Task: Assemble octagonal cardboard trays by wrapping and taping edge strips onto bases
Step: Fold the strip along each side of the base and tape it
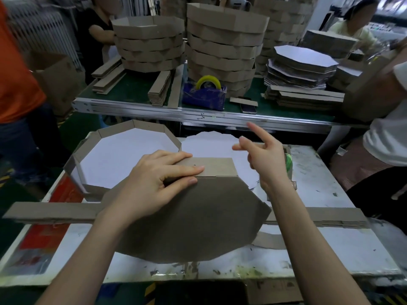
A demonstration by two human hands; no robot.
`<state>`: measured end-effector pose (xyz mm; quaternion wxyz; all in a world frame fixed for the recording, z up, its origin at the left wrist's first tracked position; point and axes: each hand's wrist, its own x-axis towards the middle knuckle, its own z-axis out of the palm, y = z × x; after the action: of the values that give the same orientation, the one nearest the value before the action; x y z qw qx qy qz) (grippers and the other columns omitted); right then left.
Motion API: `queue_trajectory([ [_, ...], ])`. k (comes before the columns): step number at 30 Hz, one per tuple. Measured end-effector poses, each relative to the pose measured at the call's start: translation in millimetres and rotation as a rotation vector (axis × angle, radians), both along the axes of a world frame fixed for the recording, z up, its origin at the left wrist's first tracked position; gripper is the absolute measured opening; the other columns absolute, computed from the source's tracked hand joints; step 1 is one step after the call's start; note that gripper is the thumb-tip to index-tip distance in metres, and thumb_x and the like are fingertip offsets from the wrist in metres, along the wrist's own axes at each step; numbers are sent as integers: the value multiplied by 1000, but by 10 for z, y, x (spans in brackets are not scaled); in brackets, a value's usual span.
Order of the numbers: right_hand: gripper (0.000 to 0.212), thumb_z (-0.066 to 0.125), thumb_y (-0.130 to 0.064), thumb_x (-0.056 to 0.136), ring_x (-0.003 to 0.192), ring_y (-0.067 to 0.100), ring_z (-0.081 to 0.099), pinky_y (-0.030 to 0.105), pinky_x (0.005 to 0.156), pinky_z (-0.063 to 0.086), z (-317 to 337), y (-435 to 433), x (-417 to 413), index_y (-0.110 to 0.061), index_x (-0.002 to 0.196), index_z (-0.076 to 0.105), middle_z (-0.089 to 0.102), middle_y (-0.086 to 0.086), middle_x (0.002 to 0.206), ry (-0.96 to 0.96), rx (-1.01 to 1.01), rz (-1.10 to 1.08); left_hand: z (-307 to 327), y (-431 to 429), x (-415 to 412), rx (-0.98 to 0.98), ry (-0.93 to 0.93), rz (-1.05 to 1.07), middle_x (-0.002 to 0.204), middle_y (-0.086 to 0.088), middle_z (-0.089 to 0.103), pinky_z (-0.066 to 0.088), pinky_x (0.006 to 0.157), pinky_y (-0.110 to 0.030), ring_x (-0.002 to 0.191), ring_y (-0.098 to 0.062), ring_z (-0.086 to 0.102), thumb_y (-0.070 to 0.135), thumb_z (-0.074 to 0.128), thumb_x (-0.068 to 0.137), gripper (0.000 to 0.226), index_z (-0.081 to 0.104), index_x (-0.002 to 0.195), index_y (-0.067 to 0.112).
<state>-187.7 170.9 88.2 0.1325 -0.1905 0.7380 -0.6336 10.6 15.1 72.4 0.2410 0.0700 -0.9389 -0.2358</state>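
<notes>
A brown octagonal base [198, 221] lies grey-brown side up on the white worktable [330, 249]. A folded-up section of the edge strip [218, 167] stands along its far edge. My left hand [160, 183] presses flat on that strip and the base edge, fingers straight. My right hand [264, 157] hovers above the table to the right, index finger stretched toward the far bench, holding nothing that I can see. A long flat strip [50, 211] runs across the table under the base. A finished tray [123, 157] with a white inside sits at the left.
A white octagonal sheet [209, 144] lies behind the base. On the green bench [132, 91] beyond stand a blue tape dispenser [203, 94] with a yellow roll, stacks of finished trays [224, 47], piles of bases [301, 64], strips and a phone [248, 108]. People stand left, right and behind.
</notes>
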Motion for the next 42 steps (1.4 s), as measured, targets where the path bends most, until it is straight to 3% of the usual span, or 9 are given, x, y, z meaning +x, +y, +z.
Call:
queue_trajectory([
  [2, 19, 61, -10, 95, 44, 6, 37, 17, 42, 35, 214, -87, 205, -22, 107, 71, 78, 3, 88, -63, -53, 90, -1, 9, 41, -17, -16, 23, 133, 19, 54, 39, 95, -34, 119, -8, 49, 58, 42, 90, 42, 57, 126, 46],
  [5, 18, 57, 0, 92, 39, 7, 31, 16, 40, 29, 409, -143, 428, -7, 94, 74, 78, 7, 94, -186, -108, 244, -7, 31, 75, -48, -34, 62, 132, 14, 58, 38, 92, -29, 117, -8, 48, 57, 47, 89, 50, 52, 136, 39],
  [8, 22, 52, 0, 93, 33, 5, 32, 14, 37, 27, 482, -121, 606, -3, 96, 74, 77, 8, 100, -218, -87, 337, -10, 36, 81, -18, -31, 97, 123, 9, 60, 35, 85, -25, 107, -2, 42, 59, 47, 87, 62, 39, 145, 38],
  [13, 24, 48, -3, 98, 28, 3, 33, 11, 32, 22, 410, 33, 850, 0, 102, 72, 76, 11, 103, -292, -96, 309, 1, 25, 72, 6, -37, 74, 114, 29, 45, 33, 88, -25, 107, -2, 40, 67, 44, 89, 71, 26, 150, 37],
  [18, 25, 45, -1, 99, 27, 3, 33, 11, 31, 19, 301, 194, 1007, 4, 105, 69, 76, 14, 105, -348, -150, 274, 59, 5, 67, -62, -66, 47, 121, 15, 61, 40, 85, -30, 105, -15, 53, 59, 51, 91, 67, 24, 150, 42],
  [22, 27, 45, 0, 98, 28, 4, 33, 11, 31, 19, 247, 285, 1094, 2, 103, 71, 76, 12, 105, -358, -165, 276, 120, 57, 50, -154, -34, 37, 103, 8, 67, 37, 71, -29, 89, -19, 56, 53, 51, 85, 65, 34, 147, 40],
  [26, 29, 43, 0, 98, 27, 4, 33, 12, 31, 18, 226, 339, 1146, 1, 100, 72, 76, 12, 106, -368, -178, 284, 118, 70, 49, -176, -26, 24, 102, 5, 67, 36, 70, -30, 87, -21, 57, 49, 54, 87, 65, 32, 148, 40],
  [38, 31, 47, -6, 98, 31, 5, 38, 11, 33, 26, 68, 393, 1204, -8, 102, 77, 75, 8, 110, -326, -139, 358, 160, 56, 89, -266, -171, -14, 134, 2, 56, 43, 86, -39, 109, -27, 56, 54, 19, 92, 52, 47, 137, 50],
  [42, 30, 55, -20, 86, 31, 6, 36, 13, 34, 25, -41, 395, 1225, -13, 102, 80, 75, 11, 110, -328, -137, 369, 135, 41, 78, -261, -193, -19, 138, 4, 53, 43, 88, -39, 114, -25, 53, 54, 19, 93, 53, 44, 139, 49],
])
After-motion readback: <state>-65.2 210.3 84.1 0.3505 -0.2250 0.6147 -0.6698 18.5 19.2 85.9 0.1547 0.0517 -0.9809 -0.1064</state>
